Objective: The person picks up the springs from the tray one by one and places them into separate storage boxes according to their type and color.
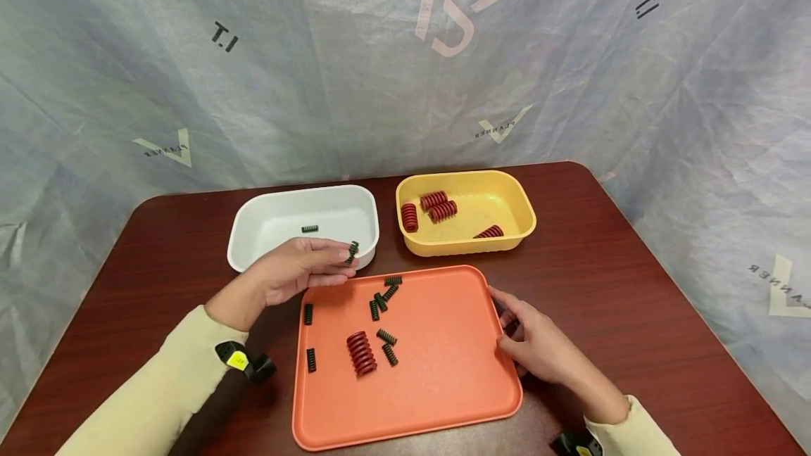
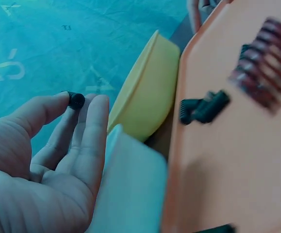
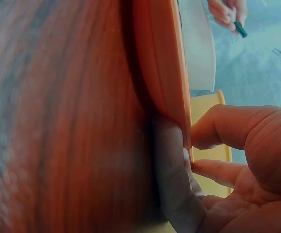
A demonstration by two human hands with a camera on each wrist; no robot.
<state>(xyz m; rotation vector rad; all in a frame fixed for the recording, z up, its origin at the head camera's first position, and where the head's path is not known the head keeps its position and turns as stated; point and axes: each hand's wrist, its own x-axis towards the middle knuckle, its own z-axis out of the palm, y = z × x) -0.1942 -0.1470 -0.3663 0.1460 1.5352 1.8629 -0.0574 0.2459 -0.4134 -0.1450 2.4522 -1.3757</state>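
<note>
My left hand (image 1: 304, 266) pinches a small dark green spring (image 1: 352, 252) between thumb and fingertips, just above the near right rim of the white bin (image 1: 237, 231). In the left wrist view the end of that spring (image 2: 76, 100) points at the camera. At the right edge of the orange tray (image 1: 450, 364), my right hand (image 1: 538, 340) grips the rim, with fingers under the edge in the right wrist view. On the tray lie one large red spring (image 1: 361, 354) and several small green springs (image 1: 380, 301), some bunched near the back edge, two along the left side.
A single green spring (image 1: 310, 229) lies in the white bin. Beside it, the yellow bin (image 1: 465, 248) holds several red springs (image 1: 443, 211). Both bins stand behind the tray on the dark wooden table (image 1: 583, 252), with a grey printed curtain (image 1: 380, 90) at the back.
</note>
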